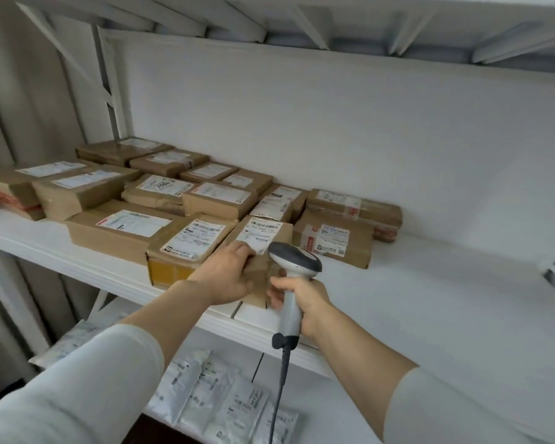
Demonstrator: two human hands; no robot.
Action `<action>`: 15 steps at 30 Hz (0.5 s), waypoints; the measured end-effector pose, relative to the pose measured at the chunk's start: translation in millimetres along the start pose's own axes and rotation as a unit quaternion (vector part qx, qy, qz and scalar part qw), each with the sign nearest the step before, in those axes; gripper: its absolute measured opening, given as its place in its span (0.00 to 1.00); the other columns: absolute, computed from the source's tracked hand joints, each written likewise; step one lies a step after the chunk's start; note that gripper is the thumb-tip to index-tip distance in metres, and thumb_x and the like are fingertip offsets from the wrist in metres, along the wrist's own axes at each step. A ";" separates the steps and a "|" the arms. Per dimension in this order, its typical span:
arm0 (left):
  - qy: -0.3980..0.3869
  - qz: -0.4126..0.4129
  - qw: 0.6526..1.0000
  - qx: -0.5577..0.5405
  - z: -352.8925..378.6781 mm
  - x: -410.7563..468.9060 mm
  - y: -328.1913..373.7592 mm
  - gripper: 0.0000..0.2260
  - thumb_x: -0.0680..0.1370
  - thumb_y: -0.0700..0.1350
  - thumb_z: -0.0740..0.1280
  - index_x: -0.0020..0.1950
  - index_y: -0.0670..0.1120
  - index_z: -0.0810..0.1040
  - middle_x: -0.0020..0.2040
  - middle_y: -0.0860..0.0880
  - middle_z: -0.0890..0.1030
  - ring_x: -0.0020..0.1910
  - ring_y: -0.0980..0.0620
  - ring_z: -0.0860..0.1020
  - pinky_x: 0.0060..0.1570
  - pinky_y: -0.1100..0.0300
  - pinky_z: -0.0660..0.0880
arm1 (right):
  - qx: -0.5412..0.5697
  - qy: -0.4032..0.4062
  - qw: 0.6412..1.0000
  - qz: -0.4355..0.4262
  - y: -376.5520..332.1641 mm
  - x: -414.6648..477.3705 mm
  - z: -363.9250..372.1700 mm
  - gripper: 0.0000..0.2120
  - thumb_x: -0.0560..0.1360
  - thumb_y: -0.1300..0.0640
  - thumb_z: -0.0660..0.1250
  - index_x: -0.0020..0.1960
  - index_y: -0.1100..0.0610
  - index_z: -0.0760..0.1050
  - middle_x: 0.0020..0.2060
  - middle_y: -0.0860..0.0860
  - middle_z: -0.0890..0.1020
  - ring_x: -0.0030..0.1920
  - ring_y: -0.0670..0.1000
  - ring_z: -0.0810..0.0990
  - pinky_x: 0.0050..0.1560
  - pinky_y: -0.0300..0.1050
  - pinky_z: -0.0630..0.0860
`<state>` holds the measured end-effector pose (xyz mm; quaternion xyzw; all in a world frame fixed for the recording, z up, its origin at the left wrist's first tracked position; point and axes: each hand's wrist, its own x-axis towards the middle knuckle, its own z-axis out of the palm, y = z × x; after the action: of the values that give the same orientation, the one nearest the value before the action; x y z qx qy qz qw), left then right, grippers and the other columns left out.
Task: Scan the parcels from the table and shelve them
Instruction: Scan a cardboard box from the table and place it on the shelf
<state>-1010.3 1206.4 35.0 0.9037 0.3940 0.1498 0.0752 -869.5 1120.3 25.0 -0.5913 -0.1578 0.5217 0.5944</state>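
**Parcel at the shelf's front edge, scanner over the label**

Nearest, low down: lower shelf (318, 408) with white mailer bags (212, 395) lying flat.

Above it: right hand (302, 302) wrapped round the handle of the scanner (293, 261), head tipped toward the label, cable hanging down.

Just left: left hand (228, 270) holding the near end of the parcel (263, 232), fingers curled over the top, thumb against the front face.

Parcel lying flat on the upper shelf (77, 254), near end at the front edge. Set between a yellow-taped box (189, 241) on the left and a box with a red-printed side (334, 241) on the right. Close to both; contact not clear.

Judged: small taped cardboard box, stiff, probably light. Tape smooth, so likely a little slippery. Label's near corner looks curled, so best not rubbed or dragged.

Best hold: across the near end, fingers on top and thumb in front or beneath, clear of the barcode.

Behind: further rows of brown boxes (170, 161) running toward the back-left corner.
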 end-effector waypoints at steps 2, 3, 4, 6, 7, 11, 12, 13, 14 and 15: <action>0.007 -0.007 1.000 0.020 2.3 -0.3 1.5 0.34 0.70 0.54 0.69 0.73 0.46 0.63 0.70 0.47 0.66 0.70 0.48 0.64 0.72 0.56 0.56 | 0.011 0.013 1.000 0.001 -1.3 -1.8 -7.7 0.12 0.69 0.70 0.73 0.51 0.66 0.78 0.41 0.61 0.83 0.40 0.57 0.82 0.50 0.49 0.81; 0.019 -0.005 0.999 0.038 3.6 -1.2 5.2 0.37 0.69 0.57 0.67 0.74 0.46 0.62 0.71 0.46 0.65 0.72 0.47 0.62 0.74 0.53 0.52 | 0.022 0.017 1.000 0.003 -2.2 -3.9 -12.2 0.11 0.69 0.70 0.72 0.51 0.66 0.78 0.42 0.62 0.82 0.39 0.57 0.82 0.50 0.51 0.81; 0.039 0.003 0.998 0.054 5.3 -2.7 10.9 0.39 0.68 0.59 0.65 0.75 0.46 0.60 0.72 0.45 0.64 0.73 0.46 0.60 0.75 0.51 0.47 | 0.033 0.021 0.999 0.005 -3.0 -7.0 -17.8 0.09 0.70 0.71 0.71 0.50 0.65 0.78 0.42 0.63 0.82 0.38 0.57 0.81 0.50 0.52 0.80; 0.075 0.036 0.993 0.080 6.8 -6.3 28.8 0.38 0.69 0.56 0.66 0.75 0.45 0.59 0.72 0.43 0.61 0.74 0.44 0.58 0.74 0.51 0.41 | 0.053 0.030 0.998 0.006 -5.0 -15.7 -31.4 0.07 0.71 0.70 0.70 0.48 0.64 0.77 0.43 0.63 0.81 0.37 0.57 0.80 0.53 0.53 0.79; 0.087 0.056 0.991 0.089 8.1 -7.2 39.6 0.37 0.70 0.54 0.67 0.76 0.44 0.59 0.72 0.42 0.60 0.74 0.43 0.57 0.74 0.51 0.40 | 0.056 0.035 0.998 0.004 -5.6 -20.6 -39.6 0.06 0.71 0.70 0.70 0.47 0.63 0.77 0.43 0.63 0.82 0.37 0.56 0.80 0.54 0.54 0.78; 0.105 0.133 0.981 0.094 16.7 -9.9 93.5 0.32 0.67 0.40 0.68 0.72 0.41 0.67 0.70 0.37 0.64 0.71 0.36 0.63 0.73 0.46 0.53 | 0.052 0.061 0.997 -0.008 -8.7 -45.4 -83.1 0.05 0.72 0.67 0.71 0.47 0.62 0.79 0.39 0.60 0.83 0.36 0.54 0.81 0.50 0.50 0.80; 0.106 0.151 0.979 0.083 21.7 -9.5 109.7 0.32 0.65 0.37 0.68 0.70 0.40 0.70 0.69 0.36 0.65 0.69 0.34 0.65 0.71 0.44 0.59 | 0.052 0.065 0.996 -0.011 -9.5 -53.8 -97.7 0.05 0.72 0.66 0.71 0.48 0.62 0.79 0.38 0.59 0.83 0.36 0.53 0.81 0.46 0.48 0.80; 0.108 0.164 0.978 0.070 26.1 -9.6 128.7 0.31 0.64 0.35 0.67 0.69 0.40 0.71 0.69 0.35 0.65 0.69 0.33 0.65 0.69 0.42 0.63 | 0.054 0.069 0.996 -0.016 -10.4 -62.9 -114.1 0.05 0.72 0.66 0.71 0.48 0.62 0.78 0.37 0.59 0.83 0.36 0.53 0.81 0.42 0.46 0.79; 0.104 0.172 0.978 0.058 30.1 -11.6 150.4 0.31 0.65 0.35 0.67 0.69 0.40 0.71 0.71 0.35 0.63 0.70 0.33 0.63 0.69 0.42 0.64 | 0.057 0.074 0.995 -0.022 -11.3 -73.8 -132.6 0.04 0.72 0.66 0.70 0.47 0.62 0.78 0.37 0.59 0.82 0.35 0.53 0.81 0.40 0.44 0.78; 0.104 0.182 0.977 0.048 33.8 -14.8 174.0 0.31 0.67 0.35 0.66 0.70 0.41 0.69 0.73 0.35 0.60 0.72 0.33 0.60 0.70 0.44 0.62 | 0.061 0.080 0.995 -0.029 -12.1 -85.5 -152.7 0.04 0.73 0.67 0.70 0.47 0.62 0.78 0.37 0.59 0.82 0.35 0.53 0.80 0.38 0.43 0.77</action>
<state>-888.7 1076.9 44.2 0.9423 0.2353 0.2353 -0.0382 -776.2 972.1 33.9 -0.5890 -0.0944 0.4640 0.6548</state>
